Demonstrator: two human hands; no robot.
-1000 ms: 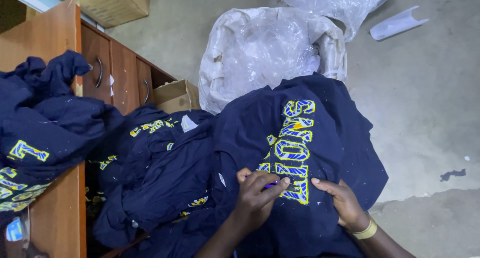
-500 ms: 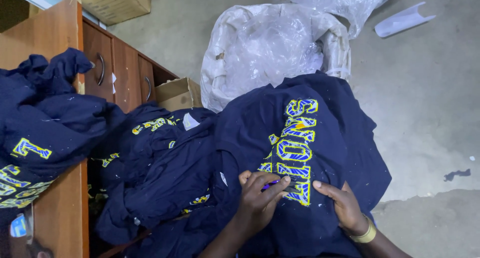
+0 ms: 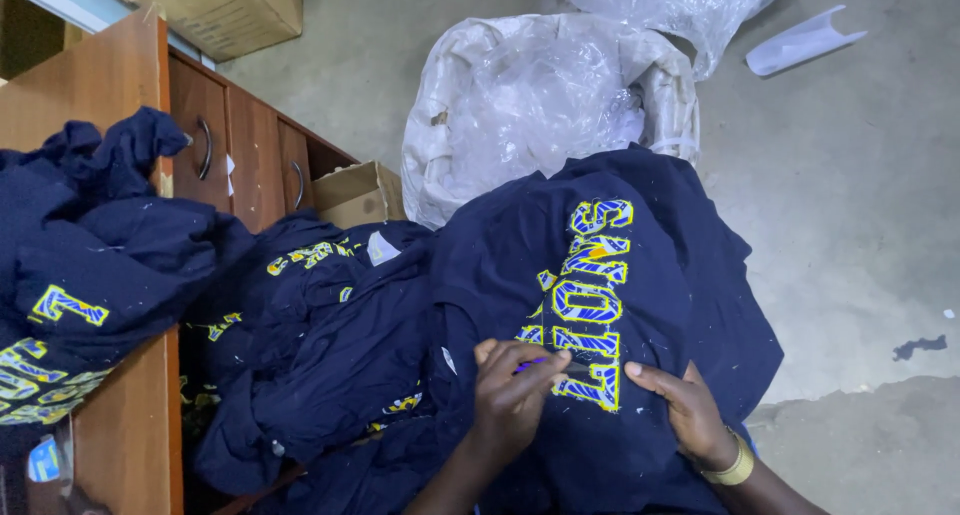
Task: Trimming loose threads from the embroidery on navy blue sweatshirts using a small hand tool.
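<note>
A navy T-shirt with yellow and blue printed letters lies spread in front of me, over a pile of similar shirts. My left hand is curled on the lower end of the lettering, pinching a small purple tool against the print. Just to the right, my right hand, with a yellow wristband, rests flat on the fabric beside the letters, fingers extended and holding nothing.
More navy shirts are heaped at the left and over a wooden desk with drawers. A small cardboard box sits by the drawers. A large clear plastic bag stands behind the shirt on the concrete floor.
Both hands stay on the lettering; my left fingers have shifted slightly on the print. The view has drifted a little.
</note>
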